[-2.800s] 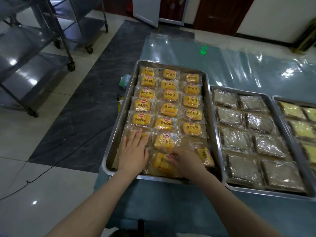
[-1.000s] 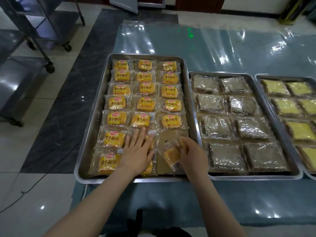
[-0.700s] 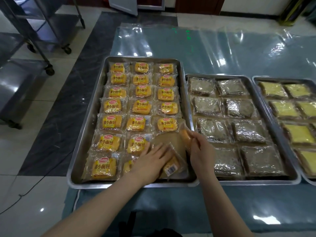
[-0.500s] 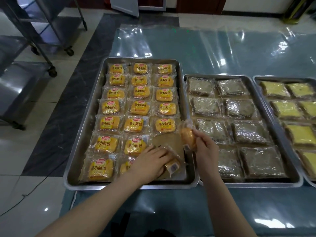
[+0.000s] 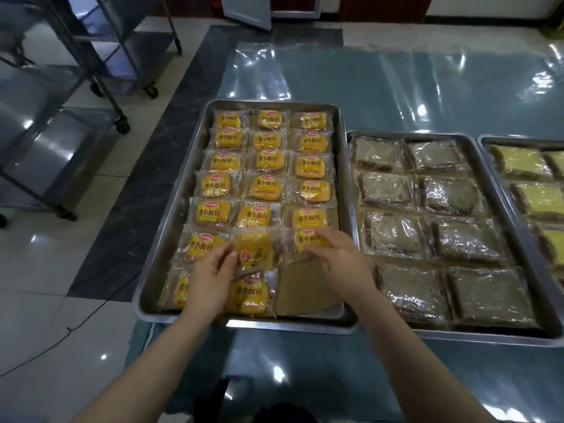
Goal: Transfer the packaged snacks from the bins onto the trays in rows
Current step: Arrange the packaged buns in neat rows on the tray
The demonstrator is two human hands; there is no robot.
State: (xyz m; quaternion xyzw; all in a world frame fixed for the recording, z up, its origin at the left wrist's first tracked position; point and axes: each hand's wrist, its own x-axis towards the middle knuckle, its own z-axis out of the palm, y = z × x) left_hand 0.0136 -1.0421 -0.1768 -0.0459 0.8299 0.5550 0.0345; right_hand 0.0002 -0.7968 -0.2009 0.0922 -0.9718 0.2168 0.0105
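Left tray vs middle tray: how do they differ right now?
The left tray holds small yellow bread packets in three columns; the middle tray holds larger brownish packets in two. The left tray has a bare spot at its near right corner; the middle tray shows no gap. Shared: both are steel trays lying side by side on the plastic-covered table.

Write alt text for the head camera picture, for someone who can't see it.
Two bare hands arrange yellow plastic-wrapped bread packets in a rectangular steel tray: the left hand pinches a turned packet, and the right hand pinches a right-column packet. The tray's near right corner shows bare brown paper liner; more trays of wrapped snacks lie alongside.
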